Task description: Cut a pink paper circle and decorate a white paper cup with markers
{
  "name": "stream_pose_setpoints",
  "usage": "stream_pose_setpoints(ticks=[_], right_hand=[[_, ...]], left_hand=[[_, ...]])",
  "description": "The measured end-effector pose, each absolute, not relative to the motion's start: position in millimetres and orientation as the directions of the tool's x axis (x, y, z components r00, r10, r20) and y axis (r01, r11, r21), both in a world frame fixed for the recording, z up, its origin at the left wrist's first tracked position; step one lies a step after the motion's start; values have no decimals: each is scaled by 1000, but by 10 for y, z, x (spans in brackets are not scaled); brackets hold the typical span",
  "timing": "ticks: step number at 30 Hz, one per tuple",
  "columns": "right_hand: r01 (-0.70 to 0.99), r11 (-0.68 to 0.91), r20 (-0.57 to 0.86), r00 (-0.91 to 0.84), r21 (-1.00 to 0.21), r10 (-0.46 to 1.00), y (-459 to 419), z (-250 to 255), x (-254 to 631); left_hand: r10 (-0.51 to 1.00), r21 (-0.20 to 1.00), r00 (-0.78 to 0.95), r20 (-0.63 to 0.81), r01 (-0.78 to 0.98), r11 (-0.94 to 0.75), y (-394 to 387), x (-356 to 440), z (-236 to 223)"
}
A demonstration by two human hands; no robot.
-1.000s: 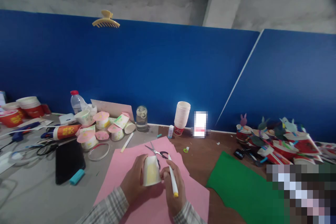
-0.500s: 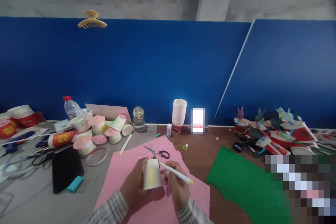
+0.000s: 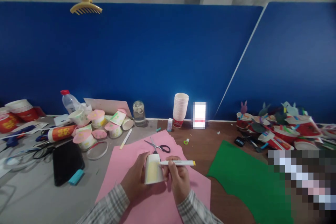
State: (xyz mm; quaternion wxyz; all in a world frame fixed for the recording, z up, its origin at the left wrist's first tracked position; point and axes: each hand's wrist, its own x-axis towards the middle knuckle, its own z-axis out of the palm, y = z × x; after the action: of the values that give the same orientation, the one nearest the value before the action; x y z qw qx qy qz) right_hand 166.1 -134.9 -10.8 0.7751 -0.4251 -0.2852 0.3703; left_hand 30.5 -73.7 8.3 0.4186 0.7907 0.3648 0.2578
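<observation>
Left grip [image 3: 134, 177] closed round paper cup [image 3: 152, 170]; right grip [image 3: 180, 179] pinched on marker [image 3: 181, 163], tip at cup's side. Scissors [image 3: 156, 146] just beyond both grips, on pink paper [image 3: 119, 162].

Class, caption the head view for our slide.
Left hand holds a tapered, yellow-and-white paper cup; right hand holds a slim white marker.

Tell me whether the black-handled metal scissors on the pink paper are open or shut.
Open: the black-handled metal scissors show two blades spread in a V, their tips apart, on the pink paper.
</observation>
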Motion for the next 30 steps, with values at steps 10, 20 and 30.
stream_pose_setpoints(ticks=[10,20,30], right_hand=[[-266,322,133,547,-909,826,-1336,-71,1671],[-250,318,136,549,-914,825,-1343,-65,1661],[-265,323,136,544,-908,828,-1342,-50,1671]], left_hand=[[764,828,620,179,326,-457,-694,273,75],[769,817,622,152,359,-451,-700,278,96],[763,829,626,159,335,-447,-715,283,109]])
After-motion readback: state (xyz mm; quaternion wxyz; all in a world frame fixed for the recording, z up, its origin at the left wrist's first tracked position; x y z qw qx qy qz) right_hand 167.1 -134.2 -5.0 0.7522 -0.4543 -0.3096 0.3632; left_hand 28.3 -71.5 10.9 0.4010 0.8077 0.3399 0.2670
